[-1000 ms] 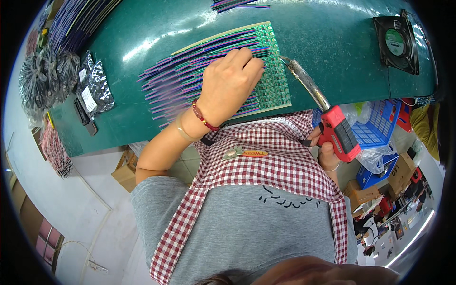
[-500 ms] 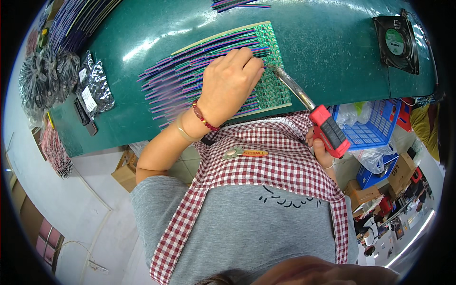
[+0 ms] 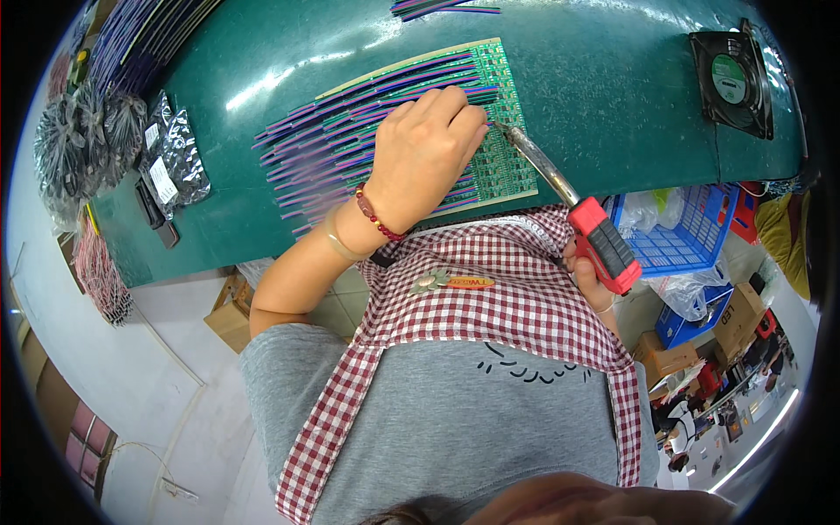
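A green circuit board panel (image 3: 503,162) lies on the green table, with rows of thin blue, pink and black wires (image 3: 306,162) stretching left across it. My left hand (image 3: 427,144) rests over the wires, fingers pinched together on a wire at the board's right part; the fingers mostly cover the wire's end. My right hand (image 3: 588,273), partly hidden behind the handle and apron, is closed round the red and black handle of a soldering iron (image 3: 604,245). The iron's metal shaft slants up and left, its tip at the board right beside my left fingertips.
A black fan (image 3: 729,79) stands at the table's right. Bagged parts (image 3: 175,162) and wire bundles (image 3: 149,44) lie at the left; more wires (image 3: 437,9) lie at the far edge. Below the table's right edge are a blue basket (image 3: 678,245) and cardboard boxes (image 3: 739,319).
The soldering iron has shifted very slightly to the left and down at its handle, its tip staying at the board. My left hand has barely moved.
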### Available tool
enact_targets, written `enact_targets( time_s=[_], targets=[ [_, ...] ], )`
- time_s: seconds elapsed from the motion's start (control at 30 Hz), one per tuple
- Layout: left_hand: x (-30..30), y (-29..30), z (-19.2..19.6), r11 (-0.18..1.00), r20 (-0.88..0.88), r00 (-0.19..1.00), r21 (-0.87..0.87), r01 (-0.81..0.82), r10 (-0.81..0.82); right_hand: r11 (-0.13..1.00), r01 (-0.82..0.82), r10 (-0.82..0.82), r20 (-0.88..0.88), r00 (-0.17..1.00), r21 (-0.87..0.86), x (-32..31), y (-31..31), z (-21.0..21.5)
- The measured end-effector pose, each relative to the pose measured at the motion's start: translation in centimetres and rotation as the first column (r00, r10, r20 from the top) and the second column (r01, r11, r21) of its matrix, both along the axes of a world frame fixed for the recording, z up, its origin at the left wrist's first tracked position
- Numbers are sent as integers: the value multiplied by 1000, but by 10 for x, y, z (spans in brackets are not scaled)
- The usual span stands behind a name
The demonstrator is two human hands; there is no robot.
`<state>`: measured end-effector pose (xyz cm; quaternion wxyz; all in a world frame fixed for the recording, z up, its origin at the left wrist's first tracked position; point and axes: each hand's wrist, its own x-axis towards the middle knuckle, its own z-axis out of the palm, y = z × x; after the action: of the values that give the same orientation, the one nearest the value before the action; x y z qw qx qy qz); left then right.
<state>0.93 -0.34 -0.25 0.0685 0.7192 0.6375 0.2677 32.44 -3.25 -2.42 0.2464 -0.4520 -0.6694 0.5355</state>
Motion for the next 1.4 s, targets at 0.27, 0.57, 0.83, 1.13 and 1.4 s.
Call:
enact_targets(
  time_s=[0.27,0.57,0.83,1.13,1.4],
  targets=[
    [0,-1,0,1000,-8,1000,14,-4,4,1000,27,-27,-41,999,1,-1,-1,5],
    [1,-2,0,1000,-23,1000,13,-3,4,999,-28,27,33,999,22,3,-2,2],
    [1,-1,-1,1000,-20,1000,24,-3,4,1000,-6,6,-27,1000,7,-3,1,4],
    [0,-2,-2,1000,-35,999,20,6,-6,999,51,-50,-70,996,13,-7,3,13],
    [1,-2,-1,1000,-62,998,8,14,-13,1000,19,-19,-42,999,6,-5,4,13]
  ],
)
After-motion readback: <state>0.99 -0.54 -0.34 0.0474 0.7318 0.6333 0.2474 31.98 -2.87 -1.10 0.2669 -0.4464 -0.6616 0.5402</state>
